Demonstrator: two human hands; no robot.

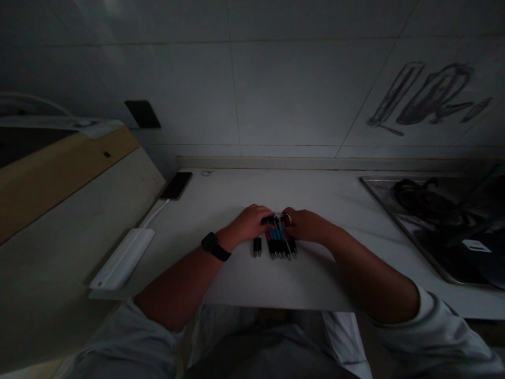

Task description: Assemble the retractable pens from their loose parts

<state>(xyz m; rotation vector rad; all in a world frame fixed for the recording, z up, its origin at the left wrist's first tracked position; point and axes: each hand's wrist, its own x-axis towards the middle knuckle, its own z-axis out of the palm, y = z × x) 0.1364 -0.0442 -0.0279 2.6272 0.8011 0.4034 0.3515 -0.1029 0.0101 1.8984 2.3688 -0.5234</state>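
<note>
Several pens (pixel 281 243) with blue, red and black barrels lie side by side on the white countertop (pixel 244 284), tips toward me. My left hand (pixel 248 223), with a dark watch on its wrist, rests curled over their far ends at the left. From the right, my right hand (pixel 305 225) is closed on the far ends of the same bunch. Two short dark pens (pixel 257 247) lie just left of the bunch, beside my left hand. The scene is dim.
A phone (pixel 177 185) lies at the back left, cabled to a white power bank (pixel 122 259) near the counter's left edge. A metal sink (pixel 445 231) with dark items sits at the right. A tiled wall runs behind, and a wooden-edged appliance (pixel 59 168) stands left.
</note>
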